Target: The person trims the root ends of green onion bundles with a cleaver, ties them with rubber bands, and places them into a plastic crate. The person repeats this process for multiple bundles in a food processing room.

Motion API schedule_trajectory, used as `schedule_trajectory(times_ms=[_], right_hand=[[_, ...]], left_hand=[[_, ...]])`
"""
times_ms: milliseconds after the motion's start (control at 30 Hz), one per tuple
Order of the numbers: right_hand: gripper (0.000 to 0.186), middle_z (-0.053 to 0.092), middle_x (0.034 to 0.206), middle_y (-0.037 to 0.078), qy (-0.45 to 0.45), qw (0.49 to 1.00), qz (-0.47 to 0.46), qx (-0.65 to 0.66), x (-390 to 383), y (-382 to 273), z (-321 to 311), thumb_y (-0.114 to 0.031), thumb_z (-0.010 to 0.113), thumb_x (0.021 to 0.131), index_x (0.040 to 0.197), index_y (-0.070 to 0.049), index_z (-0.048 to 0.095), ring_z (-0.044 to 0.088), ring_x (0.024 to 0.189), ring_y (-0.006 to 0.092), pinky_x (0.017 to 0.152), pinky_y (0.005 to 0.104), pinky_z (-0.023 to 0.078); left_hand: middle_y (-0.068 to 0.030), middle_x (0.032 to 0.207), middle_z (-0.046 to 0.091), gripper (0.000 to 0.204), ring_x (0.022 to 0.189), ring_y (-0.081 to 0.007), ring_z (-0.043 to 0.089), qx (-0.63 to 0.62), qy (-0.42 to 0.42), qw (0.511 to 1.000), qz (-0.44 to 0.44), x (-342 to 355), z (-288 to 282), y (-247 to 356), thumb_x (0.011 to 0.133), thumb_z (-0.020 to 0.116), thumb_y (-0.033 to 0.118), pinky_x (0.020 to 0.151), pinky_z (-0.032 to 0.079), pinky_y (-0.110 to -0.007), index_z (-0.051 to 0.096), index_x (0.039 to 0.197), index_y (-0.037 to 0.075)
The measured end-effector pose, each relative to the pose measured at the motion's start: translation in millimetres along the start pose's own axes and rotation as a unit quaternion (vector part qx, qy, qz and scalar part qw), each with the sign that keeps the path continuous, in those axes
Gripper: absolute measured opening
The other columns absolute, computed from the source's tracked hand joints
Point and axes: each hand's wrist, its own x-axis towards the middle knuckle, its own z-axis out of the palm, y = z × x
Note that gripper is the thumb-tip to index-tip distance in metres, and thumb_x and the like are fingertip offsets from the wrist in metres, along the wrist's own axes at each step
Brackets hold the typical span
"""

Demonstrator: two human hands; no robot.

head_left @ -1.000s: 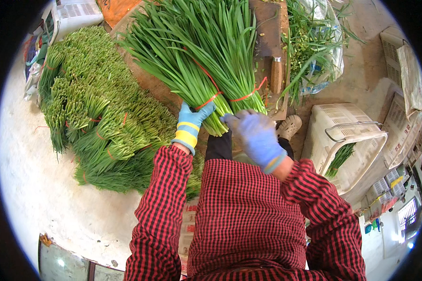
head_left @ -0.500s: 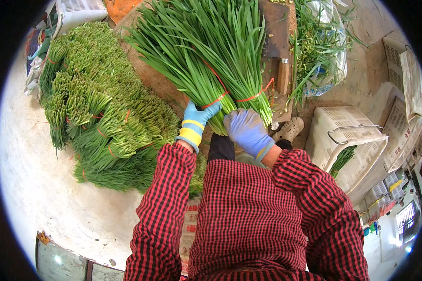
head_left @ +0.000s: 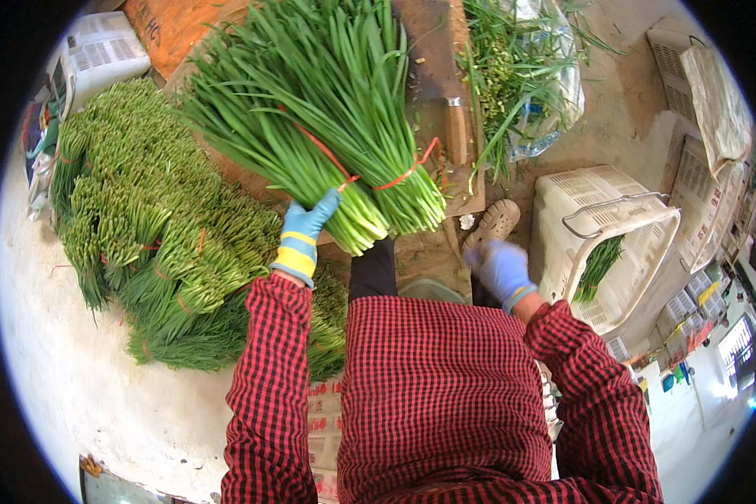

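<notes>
Two tied bunches of long green leaves, which look like garlic chives, lie side by side with their pale cut ends toward me. My left hand, in a blue and yellow glove, is closed on the left bunch near its red tie. The right bunch, also bound with a red tie, rests against it, and no hand touches it. My right hand, in a bluish-purple glove, is held apart from both bunches, near my right leg. Motion blurs its fingers. Beneath the bunches is a wooden board.
A large heap of tied bunches covers the left side. A broad knife lies on the board. Beyond it sit loose leaves on plastic. To the right a white crate lies on its side with greens inside. A shoe is near it.
My right hand has left the cut ends of the bunches and moved right and toward me. My left hand still grips the left bunch. The whole view has shifted slightly.
</notes>
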Motion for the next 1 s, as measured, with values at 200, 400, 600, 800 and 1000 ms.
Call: schedule_trajectory(times_ms=[200, 400, 600, 800, 1000], right_hand=[[0.016, 0.067, 0.086, 0.011, 0.279, 0.932, -0.111, 0.201, 56.3, -17.1, -41.9, -0.022, 0.066, 0.086, 0.101, -0.014, 0.069, 0.067, 0.079, 0.0313, 0.071, 0.0425, 0.054], [0.007, 0.06, 0.077, 0.006, 0.287, 0.936, -0.201, 0.031, 82.1, -50.8, -47.3, -0.017, 0.064, 0.084, 0.09, -0.013, 0.063, 0.064, 0.071, 0.0248, 0.059, 0.0385, 0.05], [0.006, 0.055, 0.07, 0.004, 0.329, 0.904, -0.208, -0.179, 80.0, -48.0, -40.3, -0.019, 0.062, 0.082, 0.082, -0.014, 0.058, 0.062, 0.065, 0.0206, 0.05, 0.0364, 0.047], [0.015, 0.064, 0.075, 0.01, 0.241, 0.959, -0.141, 0.055, 77.8, -48.6, -28.9, -0.025, 0.064, 0.085, 0.086, -0.01, 0.062, 0.066, 0.069, 0.029, 0.056, 0.0444, 0.05], [0.017, 0.067, 0.082, 0.016, 0.172, 0.965, -0.094, 0.173, 76.9, -46.8, -34.3, -0.023, 0.062, 0.086, 0.086, -0.006, 0.066, 0.067, 0.076, 0.0363, 0.067, 0.0474, 0.052]], left_hand=[[-0.0118, 0.117, 0.064, 0.062, 0.097, -0.0236, 0.067, -0.081, 0.063, 0.994, 0.04, -1.9, 16.9, 2.7, 0.078, 0.084, 0.009, 0.087, 0.057, -0.037, 0.052, 0.13, -0.002], [-0.012, 0.118, 0.064, 0.07, 0.099, -0.021, 0.065, -0.029, 0.112, 0.991, 0.074, -15.5, 22.9, 2.9, 0.072, 0.088, 0.008, 0.093, 0.051, -0.032, 0.051, 0.131, -0.005], [-0.012, 0.129, 0.057, 0.094, 0.111, -0.023, 0.059, 0.021, 0.131, 0.982, 0.136, -18.1, 37.1, -10.4, 0.068, 0.091, 0.011, 0.1, 0.047, -0.034, 0.037, 0.144, -0.003], [-0.0179, 0.146, 0.04, 0.129, 0.131, -0.027, 0.042, 0.078, 0.179, 0.967, 0.162, -20.9, 53.9, -14.0, 0.058, 0.096, 0.018, 0.115, 0.03, -0.038, 0.01, 0.152, -0.004], [-0.0212, 0.151, 0.034, 0.145, 0.136, -0.0298, 0.038, 0.075, 0.185, 0.965, 0.171, -29.4, 71.7, -8.8, 0.054, 0.098, 0.023, 0.117, 0.026, -0.037, -0.003, 0.153, -0.007]])
